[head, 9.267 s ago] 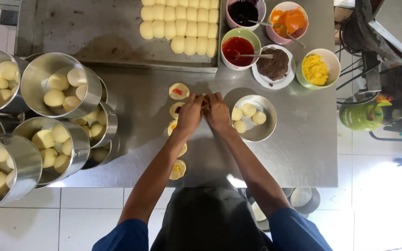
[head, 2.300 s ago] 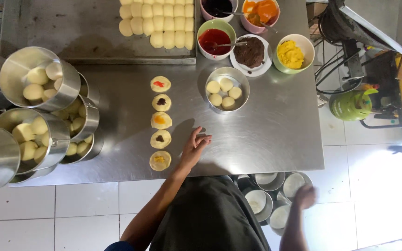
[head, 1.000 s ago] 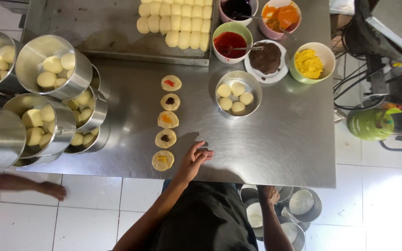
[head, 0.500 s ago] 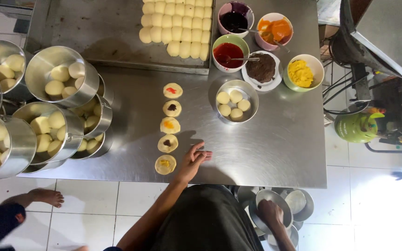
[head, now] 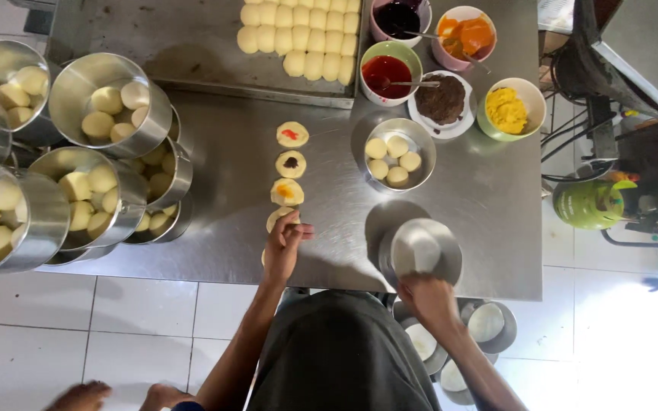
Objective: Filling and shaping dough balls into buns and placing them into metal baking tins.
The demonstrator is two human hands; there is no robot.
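Observation:
My left hand (head: 283, 243) rests on the steel table (head: 489, 198), fingers over a flattened dough round (head: 277, 216) at the near end of a column of filled rounds (head: 292, 164). My right hand (head: 424, 298) grips the near rim of an empty steel bowl (head: 419, 250) at the table's front edge. Just beyond it stands a steel bowl of dough balls (head: 394, 156).
Bowls of red (head: 387, 74), brown (head: 442, 99), yellow (head: 507, 110), orange (head: 466, 34) and dark (head: 396, 17) fillings sit at the back right. A tray of dough balls (head: 298, 38) lies behind. Stacked steel bowls of dough (head: 108, 114) crowd the left. Another person's hands (head: 116, 396) show bottom left.
My right hand came up from the bowls under the table and set an empty steel bowl on the front edge. My left hand shifted forward over the nearest rounds.

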